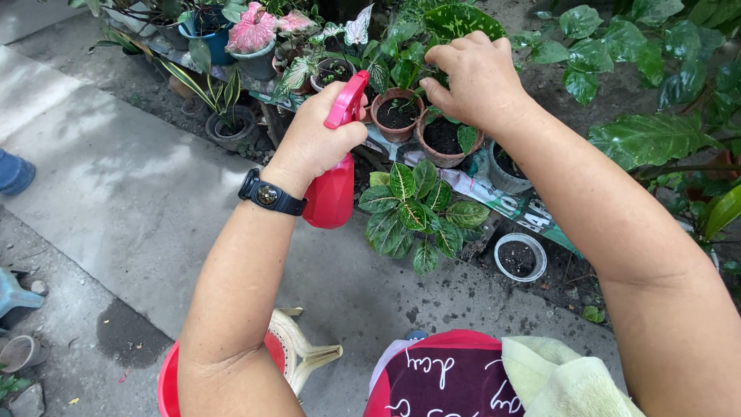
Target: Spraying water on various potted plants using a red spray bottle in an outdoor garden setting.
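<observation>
Kneeling low over the concrete, the person has a pale cloth point(556, 374) on the lap and a red basin point(168, 382) with a cream stool point(305, 351) just below the arms. Further out, the left hand point(312, 139), a black watch point(270, 195) on its wrist, is closed tight round the neck of a red sprayer point(332, 189), with a finger on the trigger and the nozzle aimed toward the pots. A striped-leaf plant point(413, 216) sits just beyond the bottle, with a small white pot point(519, 257) to its right. The right hand point(475, 77) reaches past them, fingers pinched on foliage above two clay pots point(421, 123); what exactly it holds is hidden.

Doing this well seems to mean keeping the bottle upright so the tube draws water, holding leaves aside gently rather than tugging, and misting in short pulls at soil and leaf undersides. Pink-leaved plants point(251, 31) stand farthest back.
</observation>
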